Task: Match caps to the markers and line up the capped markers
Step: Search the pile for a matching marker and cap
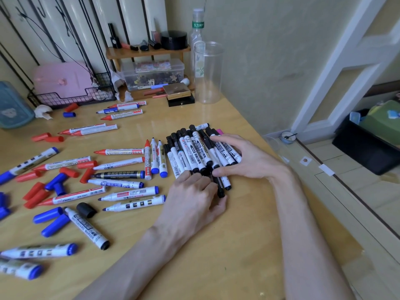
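Markers with black caps and white plastic barrels (194, 152) lie packed side by side at right-centre of the light wooden table (216, 245), long axes running away from the person, caps at the far end and leaning slightly left; roughly a dozen, exact count hidden by the hands. Left hand (194, 195) sits on the near ends, fingers (192, 178) curled down over them, thumb against a black barrel end, gripping the bunch. Right hand (244, 156) lies across the right side of the bunch, fingers (225, 139) nearly straight and spread, thumb pressing the near ends. One pink cap (219, 132) pokes out at the bunch's far right. Just left of the bunch, three uncapped markers (154, 159) lie parallel to it, tips pointing away: one red, two with blue ends. Further left, scattered uncapped red and blue markers (121, 152) lie mostly crosswise, tips pointing left. Loose caps among them: at least nine red caps (54, 139), at least six blue caps (47, 215), one black cap (86, 210). At the table's far edge a tall clear plastic jar (208, 72) stands upright, a clear plastic bottle (195, 33) just behind it. Clear lidded plastic box (151, 71) under a small wooden shelf (147, 53) holds small patterned bits, too small to identify. Black wire basket (71, 98) holds a pink case (62, 80)
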Available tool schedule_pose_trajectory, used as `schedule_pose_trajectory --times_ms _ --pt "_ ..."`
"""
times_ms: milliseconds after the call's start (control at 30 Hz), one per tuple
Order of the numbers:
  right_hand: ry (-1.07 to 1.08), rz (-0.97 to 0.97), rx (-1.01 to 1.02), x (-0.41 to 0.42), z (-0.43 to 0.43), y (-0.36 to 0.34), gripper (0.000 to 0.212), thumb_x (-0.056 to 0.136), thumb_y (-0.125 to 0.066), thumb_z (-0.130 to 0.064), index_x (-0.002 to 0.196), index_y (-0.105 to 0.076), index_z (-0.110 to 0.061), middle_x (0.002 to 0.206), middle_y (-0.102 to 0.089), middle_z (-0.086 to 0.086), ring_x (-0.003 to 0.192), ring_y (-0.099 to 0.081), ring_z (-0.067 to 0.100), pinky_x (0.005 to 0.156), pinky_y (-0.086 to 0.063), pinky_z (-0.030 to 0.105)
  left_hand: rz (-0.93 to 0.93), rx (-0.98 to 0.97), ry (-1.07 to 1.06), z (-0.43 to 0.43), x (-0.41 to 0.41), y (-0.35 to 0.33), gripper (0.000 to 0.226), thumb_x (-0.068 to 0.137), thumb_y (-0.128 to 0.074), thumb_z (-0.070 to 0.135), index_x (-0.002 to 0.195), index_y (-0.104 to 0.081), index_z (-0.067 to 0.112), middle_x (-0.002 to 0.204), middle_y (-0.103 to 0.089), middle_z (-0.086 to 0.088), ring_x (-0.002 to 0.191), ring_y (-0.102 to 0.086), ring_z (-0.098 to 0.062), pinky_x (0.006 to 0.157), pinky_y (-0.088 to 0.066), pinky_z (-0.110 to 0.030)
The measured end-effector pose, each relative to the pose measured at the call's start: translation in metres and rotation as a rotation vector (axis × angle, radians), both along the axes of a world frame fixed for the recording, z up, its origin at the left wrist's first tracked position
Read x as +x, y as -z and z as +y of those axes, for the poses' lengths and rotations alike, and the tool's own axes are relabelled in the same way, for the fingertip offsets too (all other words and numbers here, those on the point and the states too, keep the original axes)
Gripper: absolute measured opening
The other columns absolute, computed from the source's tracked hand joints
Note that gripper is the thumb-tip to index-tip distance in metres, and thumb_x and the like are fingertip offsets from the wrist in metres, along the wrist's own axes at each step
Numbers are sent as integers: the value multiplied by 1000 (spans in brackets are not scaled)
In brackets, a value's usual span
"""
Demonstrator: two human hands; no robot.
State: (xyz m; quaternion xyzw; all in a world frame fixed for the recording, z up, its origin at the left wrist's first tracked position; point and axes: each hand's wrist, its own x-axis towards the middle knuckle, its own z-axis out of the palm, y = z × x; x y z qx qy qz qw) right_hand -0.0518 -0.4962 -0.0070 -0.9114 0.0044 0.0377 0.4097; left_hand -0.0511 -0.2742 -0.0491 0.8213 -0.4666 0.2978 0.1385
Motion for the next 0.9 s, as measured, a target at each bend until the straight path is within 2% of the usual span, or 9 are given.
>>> schedule_pose_trajectory --times_ms 100,400,667,733,800,867,900 --pt "30 -24 -7 3 0 2 92 62 -88 -62 144 -47 -55 159 -33 -18 147 -29 -1 125 -26 35 14 -2 22 1 -9 -3 33 89 -67 39 65 -58 18 62 -55 1 59 -57 -24 63 -40 -34" --pt "45 -21 -6 3 1 2 81 72 -87 -54 144 -49 -52 160 -32 -16 147 -28 1 121 -24 27 101 55 24 11 -49 -10 37 88 -64 39 58 -54 21 52 -47 2 41 -50 -25 48 -38 -26" --pt "51 -25 -16 1 5 0 74 79 -83 -51 145 -50 -49 161 -30 -18 142 -28 -4 113 -21 21 245 137 108 30 -73 -13 41 85 -64 51 57 -51 24 52 -47 5 41 -48 -23 46 -39 -24" --pt "52 -30 -17 2 5 1 72 81 -82 -52 145 -51 -49 161 -31 -17 143 -28 -4 114 -22 21 311 86 130 31 -71 -16 39 86 -64 51 62 -50 24 55 -47 5 45 -47 -24 47 -39 -26" --pt "56 -38 -6 3 4 3 69 81 -81 -54 144 -52 -50 160 -33 -17 145 -29 -2 119 -24 25 342 49 178 32 -65 -20 28 90 -62 41 72 -53 22 68 -50 5 57 -50 -22 51 -44 -32" --pt "60 -51 9 3 3 5 68 80 -79 -59 142 -53 -52 158 -35 -18 146 -31 -2 123 -26 32 346 104 243 36 -50 -21 8 91 -61 27 91 -61 19 89 -54 3 77 -53 -21 65 -49 -36" --pt "65 -57 12 4 3 6 68 79 -78 -62 141 -53 -53 157 -36 -19 146 -31 -2 124 -27 34 343 167 246 36 -41 -22 17 88 -63 22 105 -63 20 103 -56 2 88 -54 -21 73 -51 -36"
